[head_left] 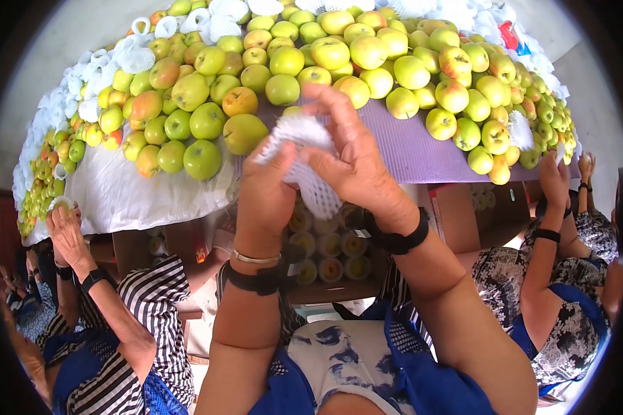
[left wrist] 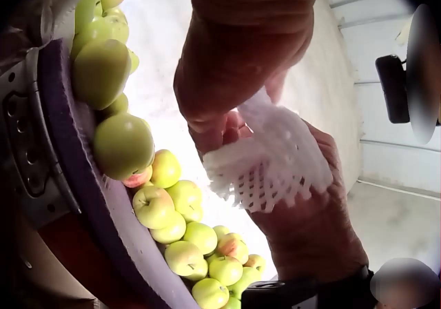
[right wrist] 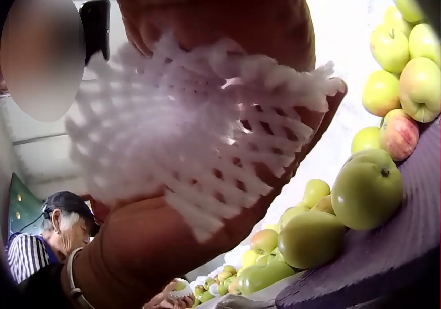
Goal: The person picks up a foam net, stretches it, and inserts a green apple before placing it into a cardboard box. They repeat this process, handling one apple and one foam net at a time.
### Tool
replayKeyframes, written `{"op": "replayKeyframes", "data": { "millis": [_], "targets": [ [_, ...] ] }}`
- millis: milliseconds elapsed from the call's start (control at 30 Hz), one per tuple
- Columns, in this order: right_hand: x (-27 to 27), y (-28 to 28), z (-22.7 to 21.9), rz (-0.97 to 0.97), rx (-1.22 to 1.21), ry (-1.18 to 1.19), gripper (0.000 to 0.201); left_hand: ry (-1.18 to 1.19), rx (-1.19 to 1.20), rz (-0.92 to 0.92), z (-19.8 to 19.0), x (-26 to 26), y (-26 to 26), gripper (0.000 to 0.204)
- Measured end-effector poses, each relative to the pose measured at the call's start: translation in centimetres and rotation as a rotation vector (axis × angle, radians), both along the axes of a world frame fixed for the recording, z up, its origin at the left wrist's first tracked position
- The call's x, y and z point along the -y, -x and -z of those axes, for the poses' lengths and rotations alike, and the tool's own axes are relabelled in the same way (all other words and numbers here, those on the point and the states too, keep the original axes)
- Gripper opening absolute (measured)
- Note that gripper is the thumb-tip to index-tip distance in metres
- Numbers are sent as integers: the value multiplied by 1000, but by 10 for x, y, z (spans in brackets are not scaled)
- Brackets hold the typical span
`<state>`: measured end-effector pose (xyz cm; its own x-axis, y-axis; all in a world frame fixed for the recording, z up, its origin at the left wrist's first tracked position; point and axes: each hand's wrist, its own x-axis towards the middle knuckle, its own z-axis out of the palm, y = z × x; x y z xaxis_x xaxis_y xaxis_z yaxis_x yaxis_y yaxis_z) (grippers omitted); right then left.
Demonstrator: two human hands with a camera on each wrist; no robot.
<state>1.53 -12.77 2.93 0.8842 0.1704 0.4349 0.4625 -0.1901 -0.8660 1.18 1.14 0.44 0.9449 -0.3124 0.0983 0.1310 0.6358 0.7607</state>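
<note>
A white foam fruit net (head_left: 315, 183) is between my two hands, over the front edge of the apple table. My left hand (head_left: 264, 197) grips it from the left, thumb on its near side. From the right, my right hand (head_left: 356, 159) curls round its upper part, with the thumb against the mesh. The lower end of the net hangs loose. In the right wrist view the flared mesh (right wrist: 165, 126) spreads wide and no fruit shows through it. The left wrist view shows its fringed edge (left wrist: 269, 185) below the fingers. Green-yellow apples (head_left: 244, 133) lie just beyond my hands.
Piled apples (head_left: 367, 52) cover the purple corrugated table top (head_left: 408, 149) and a white cloth (head_left: 166, 200). Foam nets (head_left: 135, 59) lie heaped behind. Below the edge stands a box with wrapped apples (head_left: 330, 244). People work on both sides, their hands (head_left: 69, 232) close to the table.
</note>
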Motion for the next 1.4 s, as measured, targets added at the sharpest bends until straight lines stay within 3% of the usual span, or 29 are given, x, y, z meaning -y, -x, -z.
{"op": "replayKeyframes", "data": {
  "millis": [100,167,267,367,467,567,633,700,767,867,967,1033,1133,1267,1367,1400],
  "targets": [
    [-5,4,-4,60,-76,55,90,-112,64,-205,-9,-2,1,35],
    [-10,1,12,96,-19,183,97,-50,18,-200,-7,-3,0,35],
    [-16,6,8,37,-354,147,93,-26,11,-216,-3,-2,1,35],
    [-13,-1,22,-107,-391,26,87,37,27,-208,-5,-2,0,37],
    [-14,2,14,-244,-572,-154,63,88,53,-194,-5,-4,-2,39],
    [-13,4,12,-350,-758,-174,38,73,123,-190,-5,-6,-4,46],
    [-12,4,13,-323,-756,-105,29,18,190,-205,-8,-6,-4,53],
    [-12,4,13,-316,-767,-88,26,-66,268,-236,-13,-6,-3,60],
    [-11,3,12,-328,-796,-121,26,-171,232,-129,-5,-15,-2,66],
    [-12,5,16,-384,-831,-41,23,-166,161,-75,-5,-13,-1,53],
    [-23,11,31,-377,-549,-76,20,-19,115,-119,-7,-14,-1,33],
    [-25,10,29,-371,-619,-43,17,90,90,-136,-10,-14,1,19],
    [-27,9,25,-379,-658,-31,15,13,137,-202,-14,-17,4,23],
    [-37,12,32,-338,-633,-88,15,108,234,-220,-14,-21,3,27],
    [-48,12,56,-13,-52,256,21,135,261,-248,-14,-23,6,39],
    [-48,14,55,16,-57,285,21,75,261,-290,-19,-19,10,42]
  ]
}}
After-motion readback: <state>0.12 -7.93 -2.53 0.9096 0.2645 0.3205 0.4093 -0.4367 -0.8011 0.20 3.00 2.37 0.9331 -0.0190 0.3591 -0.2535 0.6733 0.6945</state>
